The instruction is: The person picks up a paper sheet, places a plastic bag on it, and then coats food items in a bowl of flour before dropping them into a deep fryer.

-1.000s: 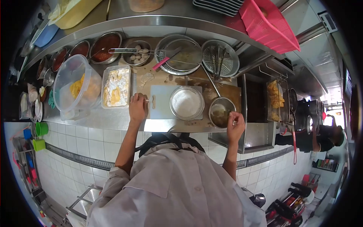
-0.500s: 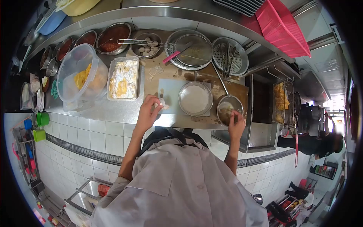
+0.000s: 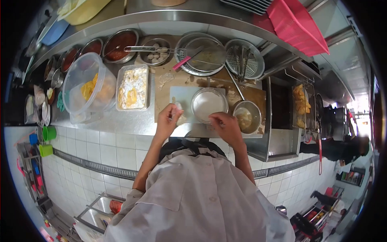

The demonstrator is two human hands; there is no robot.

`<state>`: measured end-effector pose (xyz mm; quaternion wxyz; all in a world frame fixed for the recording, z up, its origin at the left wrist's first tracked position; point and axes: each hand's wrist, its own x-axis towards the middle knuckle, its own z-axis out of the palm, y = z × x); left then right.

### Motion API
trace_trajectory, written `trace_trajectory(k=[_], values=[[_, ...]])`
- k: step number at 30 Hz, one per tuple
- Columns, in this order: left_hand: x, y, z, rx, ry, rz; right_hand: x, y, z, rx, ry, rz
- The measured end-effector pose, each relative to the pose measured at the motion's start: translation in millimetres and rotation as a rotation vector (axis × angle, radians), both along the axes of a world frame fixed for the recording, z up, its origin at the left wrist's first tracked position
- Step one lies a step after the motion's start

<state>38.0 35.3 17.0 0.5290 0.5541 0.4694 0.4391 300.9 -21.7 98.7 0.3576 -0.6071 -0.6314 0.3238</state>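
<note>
My left hand [image 3: 171, 117] is closed with its fingertips pinched on a small white piece, over the front of a pale board [image 3: 177, 93]. At the front rim of a round bowl of white powder [image 3: 206, 104] is my right hand [image 3: 224, 124], its fingers bent together; what they hold, if anything, is too small to name. To the right of that hand stands a metal bowl with murky liquid [image 3: 246, 117]. A rectangular tray of white-dusted yellow pieces [image 3: 132, 88] lies to the left of the board.
A large clear tub [image 3: 85, 82] stands at left. Behind are bowls of red sauce [image 3: 119, 45], a bowl of round pale balls [image 3: 157, 51], a strainer with a pink-handled knife [image 3: 188, 59] and a perforated pan with tongs [image 3: 244, 60]. A fryer basket [image 3: 303, 105] is at right.
My right hand has moved left, from the bowl of liquid to the rim of the powder bowl. My left hand has shifted slightly right and toward my body, with the white piece still in it.
</note>
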Motion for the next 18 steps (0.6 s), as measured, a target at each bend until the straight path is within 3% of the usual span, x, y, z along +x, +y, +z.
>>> trace_trajectory(k=[1,4,5,8,11,14,16,18], values=[[-3.9,6.3,-8.9,-0.004,0.023,0.009,17.7,-4.7,-8.8,-0.005,-0.028,-0.062],[-16.6,18.7,-39.6,0.002,0.224,0.021,105.9,-22.6,-63.9,0.162,-0.451,-0.308],[-21.3,21.4,-48.0,-0.07,0.323,-0.012,127.9,-28.1,-75.4,0.129,-0.465,-0.263],[-14.3,14.5,-62.7,0.387,0.606,0.128,169.2,-22.9,-102.0,0.02,-0.474,-0.13],[28.6,-16.8,14.9,0.466,0.675,0.201,179.3,-14.1,-124.9,-0.122,-0.473,-0.043],[73.7,-47.8,48.3,0.537,0.625,0.114,178.0,-5.0,-140.8,-0.174,-0.55,0.011],[102.7,-57.2,43.5,0.324,0.379,-0.195,168.1,-8.1,-136.1,-0.154,-0.598,0.048],[134.6,-70.7,11.1,-0.135,0.195,-0.405,164.9,-10.6,-127.4,-0.216,-0.556,0.109]])
